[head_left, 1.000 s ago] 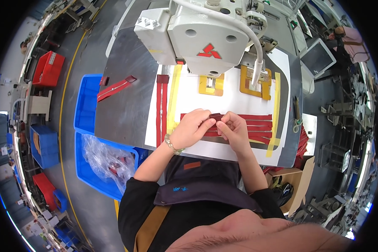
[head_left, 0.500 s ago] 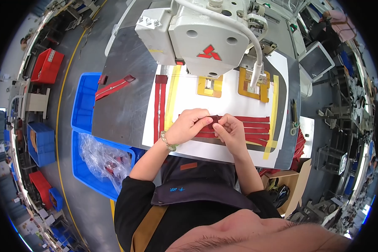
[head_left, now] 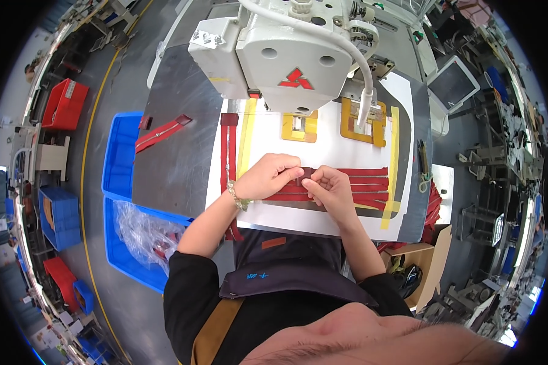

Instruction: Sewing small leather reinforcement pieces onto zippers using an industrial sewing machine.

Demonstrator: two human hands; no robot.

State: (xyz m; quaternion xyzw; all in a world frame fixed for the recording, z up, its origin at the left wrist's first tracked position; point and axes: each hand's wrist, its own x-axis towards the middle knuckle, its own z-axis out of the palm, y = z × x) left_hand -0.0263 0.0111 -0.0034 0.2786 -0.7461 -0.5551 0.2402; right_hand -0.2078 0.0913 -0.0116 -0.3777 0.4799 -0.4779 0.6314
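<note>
Dark red, one small tab (head_left: pixel 307 176) sits in my head view, gripped in a pinch by the left hand (head_left: pixel 265 176) and the right hand (head_left: pixel 333 193), above a row of red zipper strips (head_left: pixel 365 173), overlapping, perhaps four. I judge tabbing done on two others, the upright zipper (head_left: pixel 224 149) and the slanted zipper (head_left: pixel 163 134); the held tab looks unfinished, and hidden ends obscure what else remains. I count two yellow frames (head_left: pixel 311 126).

Bright lt; white sheet (head_left: pixel 332 153) nr blown out; sheen on metal tabletop (head_left: pixel 176 79); fisheye-bent edges, blk corners.
</note>
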